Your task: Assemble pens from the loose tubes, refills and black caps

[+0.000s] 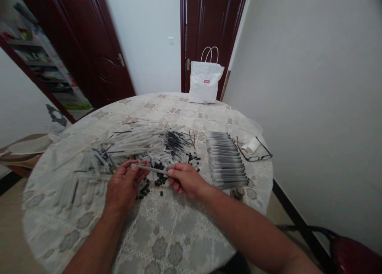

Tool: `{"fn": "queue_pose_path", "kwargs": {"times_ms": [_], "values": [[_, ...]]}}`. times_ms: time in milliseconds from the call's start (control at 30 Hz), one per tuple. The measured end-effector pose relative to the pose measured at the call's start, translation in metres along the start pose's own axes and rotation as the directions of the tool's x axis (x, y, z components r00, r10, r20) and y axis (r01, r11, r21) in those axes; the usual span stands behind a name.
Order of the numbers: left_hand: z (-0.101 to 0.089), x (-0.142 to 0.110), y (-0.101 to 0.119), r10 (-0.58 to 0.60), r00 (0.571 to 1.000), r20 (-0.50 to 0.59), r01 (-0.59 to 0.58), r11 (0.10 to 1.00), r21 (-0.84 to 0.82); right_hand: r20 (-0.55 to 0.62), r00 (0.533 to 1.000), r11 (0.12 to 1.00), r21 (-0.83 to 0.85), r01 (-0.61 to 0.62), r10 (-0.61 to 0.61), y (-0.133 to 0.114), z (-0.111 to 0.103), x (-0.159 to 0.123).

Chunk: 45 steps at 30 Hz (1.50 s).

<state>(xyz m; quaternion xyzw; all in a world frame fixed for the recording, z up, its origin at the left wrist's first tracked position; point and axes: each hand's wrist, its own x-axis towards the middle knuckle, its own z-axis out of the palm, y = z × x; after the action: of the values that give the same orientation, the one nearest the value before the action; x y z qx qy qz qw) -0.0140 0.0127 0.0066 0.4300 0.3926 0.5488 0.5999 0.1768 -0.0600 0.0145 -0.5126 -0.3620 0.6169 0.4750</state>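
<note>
My left hand (125,184) and my right hand (185,179) together hold one thin pen (151,169) level above the table, each pinching one end. Just behind them lies a big heap of loose pen barrels and black refills (140,144). Small black caps (156,181) are scattered under the held pen. To the right of my right hand several finished pens lie side by side in a neat row (225,160).
The round table (167,234) has a floral lace cloth. Black-rimmed glasses (258,152) and a white wad lie at its right edge, a white paper bag (205,81) stands at the back. A red chair (352,252) is at lower right; dark doors stand behind.
</note>
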Motion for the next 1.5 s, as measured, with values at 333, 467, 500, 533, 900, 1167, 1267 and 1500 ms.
{"fn": "queue_pose_path", "kwargs": {"times_ms": [333, 467, 500, 533, 900, 1167, 1267, 1500], "values": [[0.003, -0.021, 0.009, -0.038, 0.981, 0.189, -0.033, 0.931, 0.363, 0.304, 0.806, 0.129, -0.898, 0.420, -0.508, -0.037, -0.021, -0.037], [0.000, -0.021, 0.014, 0.057, 0.990, 0.127, -0.111, 0.878, 0.466, 0.196, 0.847, -0.027, -0.977, 0.210, -0.495, -0.072, -0.075, -0.057], [-0.001, -0.020, 0.015, 0.087, 0.990, 0.110, -0.131, 0.857, 0.498, 0.161, 0.851, -0.051, -0.986, 0.156, -0.500, -0.080, -0.093, -0.060], [-0.002, -0.019, 0.016, 0.113, 0.989, 0.097, -0.147, 0.836, 0.529, 0.115, 0.856, -0.070, -0.993, 0.092, -0.504, -0.086, -0.112, -0.062], [-0.008, -0.013, 0.016, 0.209, 0.977, -0.050, -0.147, 0.820, 0.553, -0.189, 0.932, -0.123, -0.964, -0.237, -0.310, -0.070, -0.204, -0.052], [-0.016, -0.007, 0.011, 0.227, 0.970, -0.088, -0.148, 0.838, 0.525, -0.102, 0.912, -0.144, -0.975, -0.171, -0.398, -0.072, -0.166, -0.046], [-0.018, -0.004, 0.008, 0.201, 0.975, -0.092, -0.120, 0.830, 0.545, 0.007, 0.923, -0.130, -0.990, -0.047, -0.385, -0.073, -0.116, -0.036], [-0.022, -0.001, 0.006, 0.216, 0.972, -0.093, -0.118, 0.789, 0.602, 0.039, 0.960, -0.157, -0.988, -0.006, -0.278, -0.049, -0.033, 0.008]]}}
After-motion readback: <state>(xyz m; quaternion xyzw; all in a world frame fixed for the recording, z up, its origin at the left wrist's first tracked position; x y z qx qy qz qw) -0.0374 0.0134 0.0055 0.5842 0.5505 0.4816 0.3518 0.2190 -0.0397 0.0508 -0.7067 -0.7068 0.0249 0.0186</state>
